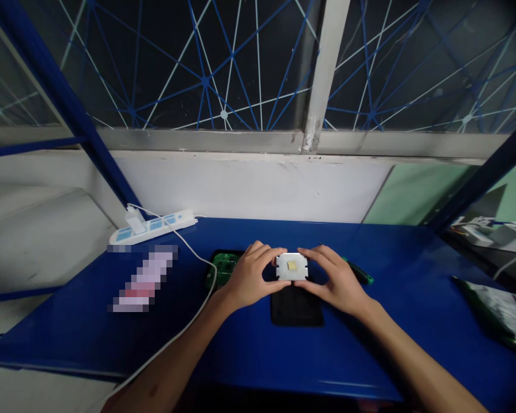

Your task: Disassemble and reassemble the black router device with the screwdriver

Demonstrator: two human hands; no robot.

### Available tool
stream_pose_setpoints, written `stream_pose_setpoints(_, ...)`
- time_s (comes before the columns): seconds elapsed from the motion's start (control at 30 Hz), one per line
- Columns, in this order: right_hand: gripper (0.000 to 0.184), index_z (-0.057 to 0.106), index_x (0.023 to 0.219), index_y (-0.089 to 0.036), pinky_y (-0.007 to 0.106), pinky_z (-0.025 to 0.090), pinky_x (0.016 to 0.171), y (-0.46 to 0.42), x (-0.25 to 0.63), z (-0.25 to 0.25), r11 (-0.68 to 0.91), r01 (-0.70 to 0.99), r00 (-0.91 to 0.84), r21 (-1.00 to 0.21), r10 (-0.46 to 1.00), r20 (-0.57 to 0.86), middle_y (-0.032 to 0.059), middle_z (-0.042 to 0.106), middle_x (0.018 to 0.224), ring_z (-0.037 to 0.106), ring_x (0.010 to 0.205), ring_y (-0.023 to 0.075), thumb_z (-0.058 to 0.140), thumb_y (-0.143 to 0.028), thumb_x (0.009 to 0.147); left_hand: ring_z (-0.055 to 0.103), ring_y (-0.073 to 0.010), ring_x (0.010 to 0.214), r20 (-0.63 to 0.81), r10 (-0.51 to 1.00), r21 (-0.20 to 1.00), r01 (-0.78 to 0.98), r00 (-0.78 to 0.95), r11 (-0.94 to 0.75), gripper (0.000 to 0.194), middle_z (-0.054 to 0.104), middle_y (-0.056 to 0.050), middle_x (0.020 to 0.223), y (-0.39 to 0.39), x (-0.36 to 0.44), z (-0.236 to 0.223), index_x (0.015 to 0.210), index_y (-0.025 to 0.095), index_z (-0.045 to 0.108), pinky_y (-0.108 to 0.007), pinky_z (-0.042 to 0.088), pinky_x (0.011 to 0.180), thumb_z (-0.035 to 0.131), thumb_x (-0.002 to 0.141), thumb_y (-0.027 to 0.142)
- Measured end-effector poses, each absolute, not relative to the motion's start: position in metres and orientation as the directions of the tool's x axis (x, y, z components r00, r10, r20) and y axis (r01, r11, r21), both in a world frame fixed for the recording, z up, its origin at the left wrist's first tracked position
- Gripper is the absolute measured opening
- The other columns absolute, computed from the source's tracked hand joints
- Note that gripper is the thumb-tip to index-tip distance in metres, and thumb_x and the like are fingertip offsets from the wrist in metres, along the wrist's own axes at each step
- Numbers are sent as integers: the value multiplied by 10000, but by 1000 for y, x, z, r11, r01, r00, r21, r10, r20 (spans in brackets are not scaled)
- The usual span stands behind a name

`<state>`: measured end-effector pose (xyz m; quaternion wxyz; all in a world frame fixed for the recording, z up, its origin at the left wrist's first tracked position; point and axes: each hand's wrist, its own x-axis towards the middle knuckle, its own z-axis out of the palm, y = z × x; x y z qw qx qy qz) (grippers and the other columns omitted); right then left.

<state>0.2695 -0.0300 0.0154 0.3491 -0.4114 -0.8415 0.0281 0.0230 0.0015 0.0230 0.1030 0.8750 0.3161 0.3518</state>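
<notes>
A small silver metal plate [300, 274] with notched edges and a yellowish square at its centre is held up in front of me. My left hand [251, 269] pinches its left side between thumb and fingers, and my right hand [333, 280] grips the right side the same way. Below it on the blue table lies a flat black rectangular piece [296, 307]. Partly behind my left hand sits a green circuit board [227, 263] in a dark casing. Beyond my right hand lies a black and green tool handle [361, 273], partly hidden.
A white power strip [163, 225] with a plugged-in adapter [135, 219] stands at the back left. Its white cable [188, 244] runs forward past my left arm. A pixelated item [144, 281] lies left on the blue table [249, 355]; a plastic bag [503, 315] lies right.
</notes>
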Motion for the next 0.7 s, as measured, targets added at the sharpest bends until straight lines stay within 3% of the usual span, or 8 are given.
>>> stream_pose_setpoints(0.7, 564, 516, 1407, -265, 461, 544, 852, -30, 271, 14, 676, 678, -418, -289, 678, 605, 105, 666, 1067, 649, 964, 282, 686, -451, 903, 560, -252, 895, 560, 605, 355, 495, 567, -793, 528, 660, -23, 927, 3, 22, 21, 1292, 216, 571, -403, 469, 819, 778, 841, 396)
